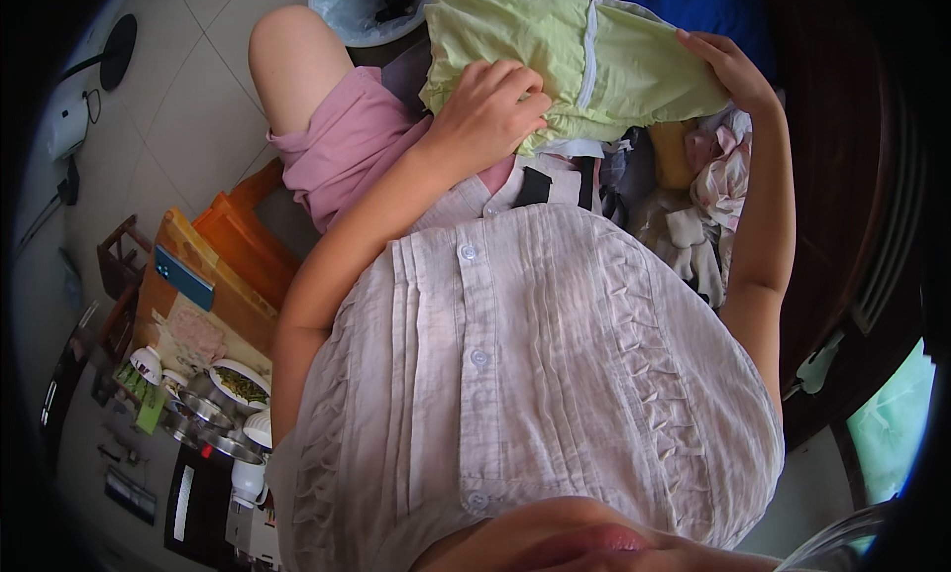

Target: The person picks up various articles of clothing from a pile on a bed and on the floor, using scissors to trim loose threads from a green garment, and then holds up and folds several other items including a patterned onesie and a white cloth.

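A light green cloth garment [520, 37] with gathered edges and a pale strip across it lies spread over the lap. My left hand [494, 111] rests on its near left part, fingers curled into the fabric. At the garment's far right side, my right hand [732, 70] holds the edge, with fingertips at the upper corner and the cloth stretched towards it. Part of the right hand's grip is hidden by the fabric.
A lined bin [364, 11] stands beyond the left knee. Crumpled clothes [721, 178] and a blue cloth [706, 15] lie at right. An orange wooden chair [245, 230] and a table [171, 304] with a phone [183, 277], bowls and dishes stand at left.
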Demonstrator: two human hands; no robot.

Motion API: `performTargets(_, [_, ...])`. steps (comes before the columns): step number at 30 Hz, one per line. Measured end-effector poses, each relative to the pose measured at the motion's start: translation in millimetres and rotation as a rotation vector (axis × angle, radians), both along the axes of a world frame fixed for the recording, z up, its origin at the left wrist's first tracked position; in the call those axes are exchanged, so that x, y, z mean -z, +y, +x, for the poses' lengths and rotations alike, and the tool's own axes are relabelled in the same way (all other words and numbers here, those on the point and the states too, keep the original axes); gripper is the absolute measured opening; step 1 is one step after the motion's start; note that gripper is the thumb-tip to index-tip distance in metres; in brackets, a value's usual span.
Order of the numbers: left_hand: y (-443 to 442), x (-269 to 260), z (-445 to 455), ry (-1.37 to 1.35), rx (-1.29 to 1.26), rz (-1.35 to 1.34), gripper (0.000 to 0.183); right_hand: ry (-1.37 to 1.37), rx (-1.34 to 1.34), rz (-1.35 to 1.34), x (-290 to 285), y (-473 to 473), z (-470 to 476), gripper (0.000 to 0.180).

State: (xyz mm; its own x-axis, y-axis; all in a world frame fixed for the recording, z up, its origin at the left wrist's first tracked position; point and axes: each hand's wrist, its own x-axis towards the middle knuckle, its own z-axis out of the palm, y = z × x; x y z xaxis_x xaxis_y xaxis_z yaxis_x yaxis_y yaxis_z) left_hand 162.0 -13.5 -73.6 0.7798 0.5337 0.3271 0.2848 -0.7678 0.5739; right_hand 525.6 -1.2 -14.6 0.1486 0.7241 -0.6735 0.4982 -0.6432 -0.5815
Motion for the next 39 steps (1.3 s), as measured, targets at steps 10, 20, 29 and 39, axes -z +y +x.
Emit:
performTargets(10, [-7.1, -21.8, -12.6, -0.107, 0.21, -0.348, 0.019, 0.397, 0.215, -0.064, -19.0, -19.1, 44.3, 0.019])
performTargets(20, [-33.5, -33.3, 38.4, 0.373, -0.059, 0.059, 0.042, -0.016, 0.269, -0.082, -17.1, -36.4, 15.9, 0.057])
performTargets(29, [-41.6, 2.2, 66.2, 0.186, 0.02, 0.02, 0.025, 0.808, 0.347, -0.003, -33.0, -56.3, 38.9, 0.052])
performTargets(39, [-38.7, -1.5, 38.4, 0.062, 0.2, -0.317, 0.026, 1.029, 0.653, 0.308, -79.2, -3.1, -90.2, 0.018])
